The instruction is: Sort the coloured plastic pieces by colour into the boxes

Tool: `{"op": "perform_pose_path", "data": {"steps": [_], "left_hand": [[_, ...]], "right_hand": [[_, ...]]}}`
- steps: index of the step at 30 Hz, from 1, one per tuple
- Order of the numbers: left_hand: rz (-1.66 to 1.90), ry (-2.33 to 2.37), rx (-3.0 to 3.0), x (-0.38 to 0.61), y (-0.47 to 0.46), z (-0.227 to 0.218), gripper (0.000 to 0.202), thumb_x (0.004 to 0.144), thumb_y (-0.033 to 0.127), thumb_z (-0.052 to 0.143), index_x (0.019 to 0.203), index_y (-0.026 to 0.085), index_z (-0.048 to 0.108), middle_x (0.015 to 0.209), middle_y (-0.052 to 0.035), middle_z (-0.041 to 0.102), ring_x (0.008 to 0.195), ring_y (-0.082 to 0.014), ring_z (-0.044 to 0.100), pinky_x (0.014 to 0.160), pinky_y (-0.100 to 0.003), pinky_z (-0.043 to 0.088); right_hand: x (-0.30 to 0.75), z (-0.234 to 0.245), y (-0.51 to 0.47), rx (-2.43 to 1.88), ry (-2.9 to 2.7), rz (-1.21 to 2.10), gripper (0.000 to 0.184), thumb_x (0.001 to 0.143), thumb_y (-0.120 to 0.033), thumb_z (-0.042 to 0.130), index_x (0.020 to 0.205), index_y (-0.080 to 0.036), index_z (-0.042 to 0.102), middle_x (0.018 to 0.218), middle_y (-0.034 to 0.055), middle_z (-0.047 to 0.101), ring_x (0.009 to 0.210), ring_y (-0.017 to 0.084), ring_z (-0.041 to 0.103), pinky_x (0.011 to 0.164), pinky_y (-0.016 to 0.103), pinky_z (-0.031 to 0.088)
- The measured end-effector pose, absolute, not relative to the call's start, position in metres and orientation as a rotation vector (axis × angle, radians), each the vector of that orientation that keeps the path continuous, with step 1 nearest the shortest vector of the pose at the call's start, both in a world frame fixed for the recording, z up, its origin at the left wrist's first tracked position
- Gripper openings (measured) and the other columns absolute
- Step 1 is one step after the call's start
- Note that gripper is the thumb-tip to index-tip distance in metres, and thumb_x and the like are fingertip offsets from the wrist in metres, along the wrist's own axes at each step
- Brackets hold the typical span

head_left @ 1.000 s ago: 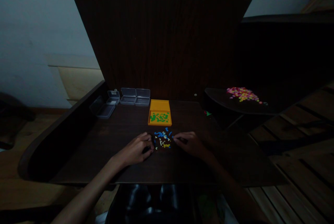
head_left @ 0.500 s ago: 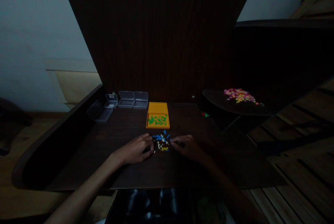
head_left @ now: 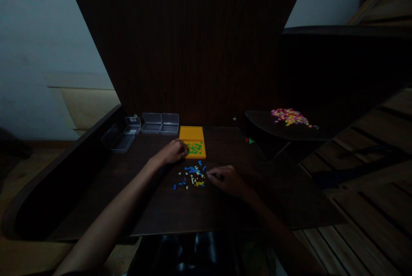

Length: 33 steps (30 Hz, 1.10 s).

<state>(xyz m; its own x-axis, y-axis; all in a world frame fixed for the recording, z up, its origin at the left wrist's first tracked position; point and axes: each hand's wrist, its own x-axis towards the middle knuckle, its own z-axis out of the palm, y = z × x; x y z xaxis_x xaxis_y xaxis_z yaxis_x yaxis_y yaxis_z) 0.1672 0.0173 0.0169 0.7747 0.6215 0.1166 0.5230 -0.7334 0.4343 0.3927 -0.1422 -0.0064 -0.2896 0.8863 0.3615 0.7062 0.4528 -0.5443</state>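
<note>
My left hand [head_left: 175,150] reaches over the left edge of an open yellow box [head_left: 191,132], fingers curled down by the green pieces [head_left: 195,148] inside. Whatever its fingertips hold is hidden. My right hand [head_left: 225,178] rests on the table at the right side of a loose pile, thumb and fingers pinched, with a small blue piece [head_left: 207,173] showing at their tips. Blue pieces [head_left: 191,169], cream pieces [head_left: 192,179] and yellow pieces [head_left: 200,184] lie scattered on the dark table between me and the box. One larger blue piece [head_left: 174,187] lies apart at the left.
Clear plastic boxes with raised lids [head_left: 160,128] stand at the back left, another clear box [head_left: 123,143] nearer. A raised shelf [head_left: 264,121] on the right carries a heap of pink and yellow pieces [head_left: 291,117]. Below it lie a few red and green pieces [head_left: 251,141].
My left hand has moved from the pile's left side up to the yellow box, uncovering blue and cream pieces. My right hand stays in place. The view has shifted slightly.
</note>
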Motion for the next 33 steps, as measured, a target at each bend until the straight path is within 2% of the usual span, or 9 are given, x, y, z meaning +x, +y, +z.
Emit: {"op": "perform_pose_path", "data": {"steps": [5,9,12,17,21,24,26,30,33], "left_hand": [[0.350,0.880,2.561,0.171,0.024,0.011,0.015,0.072,0.009,0.055,0.065,0.016,0.066,0.069,-0.0028,0.067,0.067,-0.0141,0.060,0.064,-0.021,0.042],[0.371,0.895,2.533,0.170,0.024,0.012,0.015,0.071,0.010,0.054,0.064,0.015,0.066,0.065,-0.0014,0.067,0.063,-0.0130,0.060,0.062,-0.020,0.042],[0.416,0.940,2.516,0.166,0.023,0.013,0.016,0.074,0.013,0.053,0.073,0.015,0.069,0.073,-0.0034,0.070,0.070,-0.0153,0.064,0.067,-0.022,0.046],[0.575,0.995,2.530,0.154,0.017,0.013,0.018,0.080,0.018,0.052,0.087,0.016,0.069,0.093,-0.0068,0.071,0.091,-0.0202,0.064,0.084,-0.029,0.048],[0.729,0.934,2.520,0.145,-0.003,0.011,0.021,0.086,0.020,0.047,0.094,0.017,0.066,0.093,-0.0067,0.069,0.091,-0.0197,0.062,0.084,-0.032,0.049],[0.763,0.826,2.514,0.139,-0.024,0.006,0.022,0.090,0.023,0.046,0.097,0.017,0.066,0.090,-0.0062,0.067,0.088,-0.0186,0.060,0.081,-0.032,0.048],[0.772,0.766,2.504,0.137,-0.036,0.002,0.022,0.091,0.023,0.047,0.100,0.017,0.066,0.086,-0.0057,0.065,0.083,-0.0177,0.059,0.078,-0.031,0.048],[0.710,0.686,2.513,0.138,-0.053,-0.004,0.024,0.091,0.025,0.050,0.102,0.017,0.069,0.084,-0.0055,0.061,0.084,-0.0174,0.056,0.078,-0.030,0.047],[0.618,0.652,2.546,0.140,-0.058,-0.006,0.023,0.090,0.024,0.050,0.098,0.018,0.071,0.082,-0.0051,0.058,0.085,-0.0175,0.055,0.078,-0.029,0.046]], "right_hand": [[0.393,-0.009,-0.141,-1.329,-2.071,0.345,0.019,0.089,-0.030,0.055,0.086,-0.023,0.072,0.084,-0.0004,0.075,0.066,0.011,0.066,0.069,0.022,0.048],[0.394,-0.011,-0.140,-1.354,-2.084,0.317,0.019,0.088,-0.030,0.055,0.086,-0.023,0.072,0.083,-0.0009,0.075,0.060,0.010,0.063,0.065,0.022,0.047],[0.395,-0.010,-0.140,-1.353,-2.088,0.331,0.019,0.089,-0.030,0.055,0.087,-0.023,0.072,0.083,-0.0009,0.075,0.060,0.010,0.063,0.063,0.022,0.046],[0.394,-0.008,-0.140,-1.358,-2.069,0.347,0.019,0.089,-0.031,0.054,0.085,-0.023,0.072,0.083,-0.0007,0.075,0.065,0.011,0.065,0.069,0.023,0.047],[0.392,-0.009,-0.139,-1.376,-2.109,0.360,0.018,0.088,-0.030,0.056,0.088,-0.023,0.072,0.083,-0.0004,0.075,0.064,0.012,0.065,0.067,0.023,0.047],[0.390,-0.012,-0.138,-1.446,-2.156,0.349,0.019,0.087,-0.029,0.056,0.096,-0.025,0.072,0.078,-0.0008,0.075,0.062,0.013,0.065,0.065,0.024,0.047],[0.388,-0.014,-0.138,-1.464,-2.178,0.343,0.022,0.087,-0.028,0.056,0.104,-0.026,0.071,0.084,-0.0002,0.075,0.066,0.014,0.067,0.069,0.025,0.049],[0.383,-0.017,-0.138,-1.451,-2.236,0.348,0.027,0.088,-0.027,0.054,0.111,-0.028,0.069,0.106,0.0023,0.073,0.090,0.018,0.070,0.083,0.029,0.050],[0.383,-0.017,-0.138,-1.493,-2.263,0.377,0.027,0.089,-0.028,0.052,0.109,-0.026,0.070,0.105,0.0028,0.074,0.093,0.019,0.070,0.084,0.030,0.051]]}}
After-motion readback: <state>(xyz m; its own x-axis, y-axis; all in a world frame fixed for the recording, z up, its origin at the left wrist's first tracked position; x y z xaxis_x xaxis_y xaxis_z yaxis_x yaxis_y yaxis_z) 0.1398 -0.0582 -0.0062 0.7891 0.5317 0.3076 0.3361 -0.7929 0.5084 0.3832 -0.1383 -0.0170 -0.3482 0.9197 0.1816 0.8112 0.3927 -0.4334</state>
